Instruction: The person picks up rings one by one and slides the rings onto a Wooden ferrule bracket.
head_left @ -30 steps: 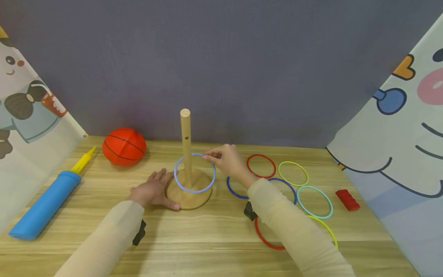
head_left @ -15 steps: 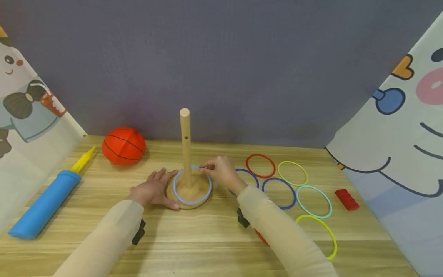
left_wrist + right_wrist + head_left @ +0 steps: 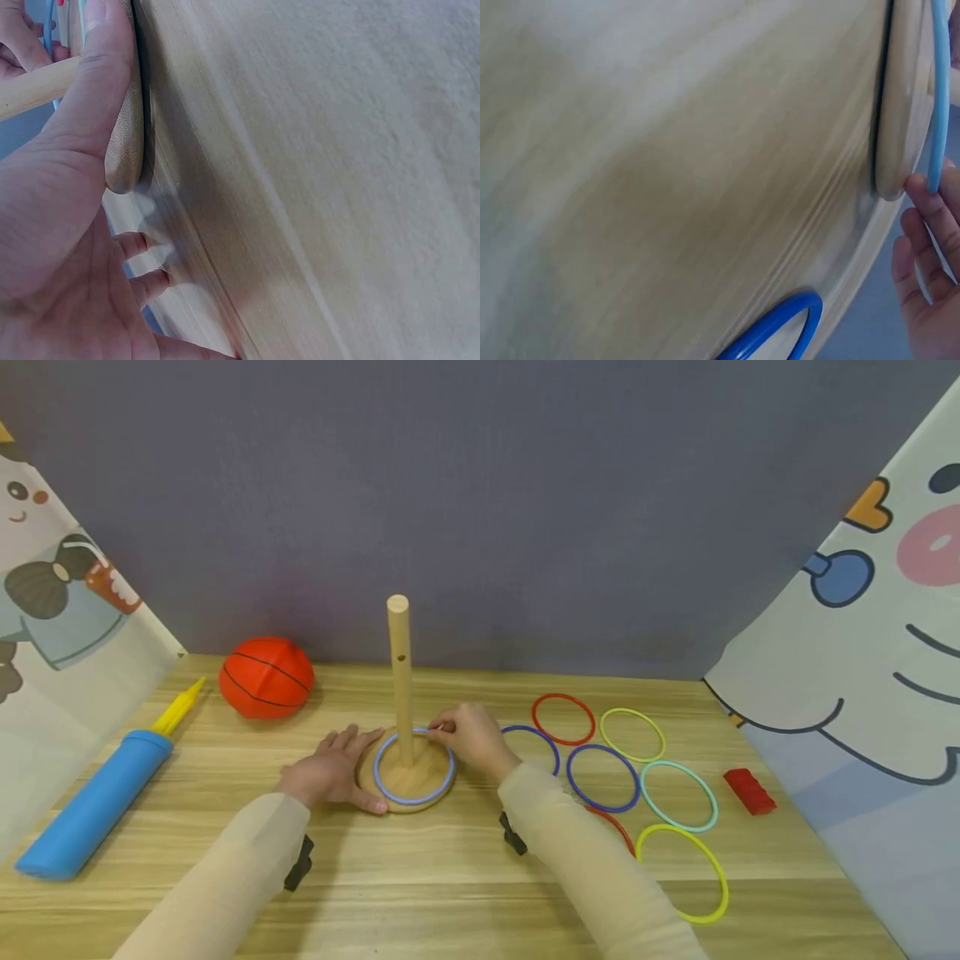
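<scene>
A wooden peg [image 3: 401, 685] stands upright on a round wooden base [image 3: 427, 768]. Around the peg, low over the base, lies a light blue ring [image 3: 414, 802]. My right hand [image 3: 474, 742] pinches this ring at its far right edge between thumb and fingers; in the right wrist view the ring [image 3: 940, 90] shows just above the base's face. On the other side, my left hand [image 3: 330, 775] rests with spread fingers against the base's left edge. Its thumb [image 3: 101, 82] lies along the base's near rim in the left wrist view.
Right of the base lie several loose rings: blue [image 3: 603, 810], red [image 3: 564, 696], yellow [image 3: 723, 877] and turquoise [image 3: 678, 828]. A red block [image 3: 750, 792] is farther right. On the left are a red ball [image 3: 267, 678] and a blue pump [image 3: 97, 806]. A grey wall [image 3: 480, 527] closes the back.
My right hand has lowered the light blue ring down around the peg to the base, still pinching it. My left hand has stayed at the base's edge.
</scene>
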`<state>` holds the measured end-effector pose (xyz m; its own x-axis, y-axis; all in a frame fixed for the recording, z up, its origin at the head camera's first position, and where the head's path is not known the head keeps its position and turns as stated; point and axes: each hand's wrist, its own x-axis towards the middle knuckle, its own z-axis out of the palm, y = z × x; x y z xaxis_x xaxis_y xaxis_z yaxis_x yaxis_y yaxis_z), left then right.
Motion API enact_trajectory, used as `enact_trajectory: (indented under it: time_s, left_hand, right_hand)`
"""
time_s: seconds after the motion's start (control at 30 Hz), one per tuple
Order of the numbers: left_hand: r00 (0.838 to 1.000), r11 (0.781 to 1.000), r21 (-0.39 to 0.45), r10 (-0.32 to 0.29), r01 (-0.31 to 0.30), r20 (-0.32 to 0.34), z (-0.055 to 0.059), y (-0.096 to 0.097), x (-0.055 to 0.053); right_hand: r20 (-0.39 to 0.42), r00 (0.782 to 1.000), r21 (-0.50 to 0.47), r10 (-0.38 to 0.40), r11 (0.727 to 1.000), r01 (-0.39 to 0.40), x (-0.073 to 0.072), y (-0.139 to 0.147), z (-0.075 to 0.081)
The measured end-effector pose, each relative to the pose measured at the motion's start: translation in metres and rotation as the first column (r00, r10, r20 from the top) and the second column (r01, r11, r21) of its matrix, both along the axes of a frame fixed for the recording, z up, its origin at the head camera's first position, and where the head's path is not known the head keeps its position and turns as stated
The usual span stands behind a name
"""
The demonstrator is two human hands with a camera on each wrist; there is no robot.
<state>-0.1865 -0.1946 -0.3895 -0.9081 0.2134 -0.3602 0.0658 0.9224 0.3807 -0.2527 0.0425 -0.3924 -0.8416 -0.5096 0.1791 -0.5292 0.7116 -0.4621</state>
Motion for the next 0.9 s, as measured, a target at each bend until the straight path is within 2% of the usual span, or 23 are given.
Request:
enact_trajectory:
  time_s: [0.33,0.43,0.5,0.7,0.83,0.9]
  left_hand:
    - [1.0,1.0,-0.018,0.007,-0.007,-0.007,0.014,0.007,0.008]
    - [1.0,1.0,-0.017,0.006,-0.006,-0.005,0.018,0.009,0.011]
    - [1.0,1.0,-0.012,0.007,-0.007,-0.005,0.017,0.009,0.011]
    - [1.0,1.0,-0.004,0.008,-0.008,-0.005,0.015,0.008,0.009]
    - [1.0,1.0,-0.002,0.005,-0.005,-0.007,0.016,0.007,0.01]
    - [1.0,1.0,0.002,0.002,-0.002,-0.007,0.015,0.006,0.008]
  right_hand:
    - [-0.057,0.997,0.067,-0.045,0.997,0.049,0.003,-0.01,-0.001]
    - [-0.042,0.998,0.062,-0.05,0.997,0.053,0.003,-0.009,-0.001]
    - [-0.006,0.999,0.037,-0.051,0.998,0.051,0.003,-0.006,0.0]
    - [0.142,0.988,-0.12,-0.062,0.99,0.079,0.004,0.011,0.012]
    - [0.177,0.981,-0.181,-0.074,0.978,0.106,0.005,0.027,0.023]
    - [0.16,0.985,-0.203,-0.061,0.975,0.094,0.006,0.036,0.028]
